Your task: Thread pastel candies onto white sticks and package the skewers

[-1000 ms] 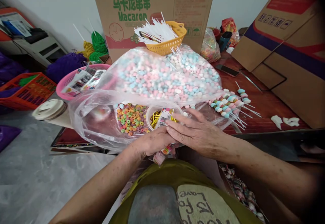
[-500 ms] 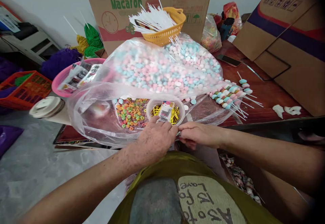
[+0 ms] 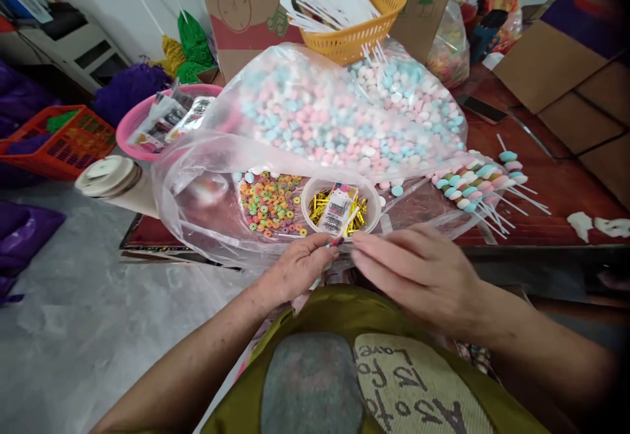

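Observation:
My left hand is closed in a pinch around a white-stick skewer, whose stick points up over the tub's rim. The part below, pale and seemingly wrapped, is mostly hidden by my fingers. Just right of it, my right hand is blurred; its fingers are stretched out, apart from the stick, and nothing shows in them. Beyond both hands stands a round clear tub with gold twist ties and a small printed packet. Left of the tub lie coloured cereal rings.
A big clear bag of pastel marshmallows covers the table's middle. Behind it sits a yellow basket of white sticks. Marshmallow skewers lie at right. A pink basin and a tape roll are left.
My hands were together at the table edge; the right has come away to the right and its fingers have straightened. The left has turned, showing the skewer's stick. The view has shifted.

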Tool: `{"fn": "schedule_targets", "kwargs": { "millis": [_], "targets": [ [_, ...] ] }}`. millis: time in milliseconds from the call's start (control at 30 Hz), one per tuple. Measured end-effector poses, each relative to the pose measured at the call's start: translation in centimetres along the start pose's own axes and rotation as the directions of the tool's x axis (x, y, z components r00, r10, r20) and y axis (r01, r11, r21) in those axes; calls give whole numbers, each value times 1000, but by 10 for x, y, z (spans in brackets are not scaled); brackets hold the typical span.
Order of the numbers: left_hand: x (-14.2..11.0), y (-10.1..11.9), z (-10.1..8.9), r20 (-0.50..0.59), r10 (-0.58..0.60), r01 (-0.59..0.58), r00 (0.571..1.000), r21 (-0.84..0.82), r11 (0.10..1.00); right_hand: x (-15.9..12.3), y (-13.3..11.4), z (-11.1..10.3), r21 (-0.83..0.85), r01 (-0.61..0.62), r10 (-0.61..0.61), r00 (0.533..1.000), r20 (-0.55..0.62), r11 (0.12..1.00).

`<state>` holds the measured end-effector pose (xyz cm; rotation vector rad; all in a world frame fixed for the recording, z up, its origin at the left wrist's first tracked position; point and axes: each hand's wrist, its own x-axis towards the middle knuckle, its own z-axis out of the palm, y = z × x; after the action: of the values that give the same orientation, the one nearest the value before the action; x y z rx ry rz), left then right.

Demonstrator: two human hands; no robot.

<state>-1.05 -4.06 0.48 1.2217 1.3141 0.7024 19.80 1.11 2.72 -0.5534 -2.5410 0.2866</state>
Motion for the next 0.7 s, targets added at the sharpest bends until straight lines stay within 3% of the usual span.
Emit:
{"fn": "schedule_targets", "kwargs": {
  "millis": [33, 100, 233, 300, 367, 433, 500, 567, 600, 633, 667, 700],
  "targets": [
    [0, -1, 1, 50, -40, 43, 998, -64, 997, 2, -3, 2, -159, 153, -141, 987, 81, 975],
    [-3, -4, 3, 164, -110, 134, 980, -145, 980, 3, -6, 11, -350, 334, -292, 942, 167, 875],
    [-7, -8, 0, 378, -196, 273, 905, -162, 948, 0, -6, 31, -461, 439, -387, 898, 207, 772],
    [-8, -7, -4, 343, -149, 166, 928, -21, 986, 1, -7, 37, -431, 445, -358, 894, 269, 785],
    [-8, -6, -7, 208, 9, -65, 978, 262, 963, 9, -9, 39, -336, 364, -239, 902, 358, 869],
    [-9, -6, -7, 101, 221, -241, 970, 530, 813, 24, -9, 35, -206, 150, -37, 883, 468, 967],
    [-9, -10, -7, 46, 358, -308, 933, 616, 725, 43, -1, 25, -52, -106, 116, 791, 601, 993],
    [-7, -15, -8, -90, 372, -287, 924, 480, 829, 60, 15, 16, 76, -265, 145, 721, 678, 961],
    [-4, -17, -10, -186, 305, -240, 934, 307, 921, 67, 26, 14, 95, -277, 145, 728, 670, 956],
    [-1, -20, -12, -265, 185, -172, 946, 72, 982, 72, 38, 15, 40, -255, 179, 774, 608, 966],
    [2, -21, -15, -295, 39, -97, 955, -185, 978, 75, 49, 19, -86, -204, 218, 815, 537, 975],
    [5, -22, -19, -272, -93, -29, 958, -414, 910, 76, 59, 26, -229, -129, 234, 819, 524, 965]
  ]
}}
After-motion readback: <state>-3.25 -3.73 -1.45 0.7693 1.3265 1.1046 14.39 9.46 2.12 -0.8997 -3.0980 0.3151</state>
